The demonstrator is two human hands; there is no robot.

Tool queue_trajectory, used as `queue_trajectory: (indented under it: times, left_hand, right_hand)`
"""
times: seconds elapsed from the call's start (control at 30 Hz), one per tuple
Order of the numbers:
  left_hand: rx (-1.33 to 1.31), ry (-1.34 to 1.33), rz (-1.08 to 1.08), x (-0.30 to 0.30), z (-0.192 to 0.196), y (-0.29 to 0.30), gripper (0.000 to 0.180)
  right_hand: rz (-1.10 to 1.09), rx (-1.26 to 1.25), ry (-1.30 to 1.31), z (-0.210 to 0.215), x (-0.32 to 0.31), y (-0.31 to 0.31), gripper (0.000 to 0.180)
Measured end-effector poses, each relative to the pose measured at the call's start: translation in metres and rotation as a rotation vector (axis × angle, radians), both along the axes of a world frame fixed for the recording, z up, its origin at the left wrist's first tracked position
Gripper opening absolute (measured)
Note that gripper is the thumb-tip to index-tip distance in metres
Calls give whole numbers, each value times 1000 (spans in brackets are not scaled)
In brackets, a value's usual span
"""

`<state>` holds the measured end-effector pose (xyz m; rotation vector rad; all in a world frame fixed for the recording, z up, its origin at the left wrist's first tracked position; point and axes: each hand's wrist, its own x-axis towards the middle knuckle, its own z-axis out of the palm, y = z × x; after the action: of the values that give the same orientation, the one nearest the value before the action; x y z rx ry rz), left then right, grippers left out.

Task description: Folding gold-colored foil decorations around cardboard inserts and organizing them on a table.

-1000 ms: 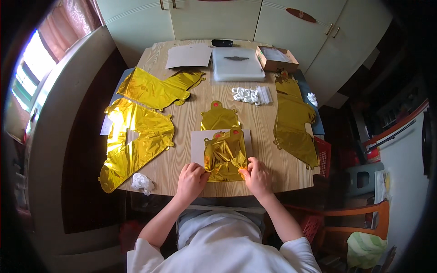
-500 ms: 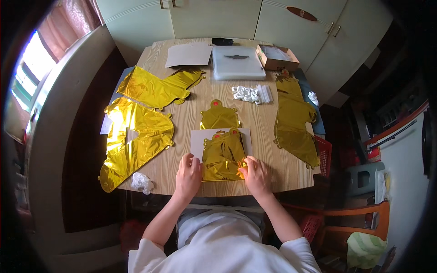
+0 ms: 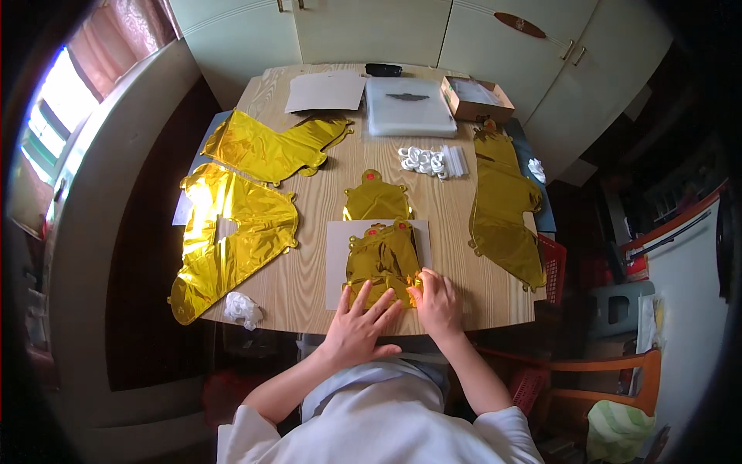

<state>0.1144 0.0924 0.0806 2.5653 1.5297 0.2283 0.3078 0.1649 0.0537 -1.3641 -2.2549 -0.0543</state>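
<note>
Low in the centre of the frame, a crinkled gold foil balloon [image 3: 382, 259] lies on a white paper sheet [image 3: 337, 255] at the near edge of the wooden table [image 3: 317, 201]. The left hand [image 3: 357, 329] presses flat with fingers spread, pinning its lower edge — holding nothing. The right hand [image 3: 438, 300], fingers curled, pinches the foil's lower right corner, apparently folding it.

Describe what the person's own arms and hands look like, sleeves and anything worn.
Both forearms are bare, coming up from the lower edge. Short white sleeves end above the elbows, part of a white top. The left hand and right hand wear no gloves; no rings, watch or bracelets can be made out at this size.
</note>
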Motion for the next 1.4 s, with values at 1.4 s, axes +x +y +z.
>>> queue_trajectory:
  times: [1.4]
  left_hand:
    - [-42,93,-29,-9,5,5,90]
  right_hand:
    - [278,-1260,798,7,4,100,54]
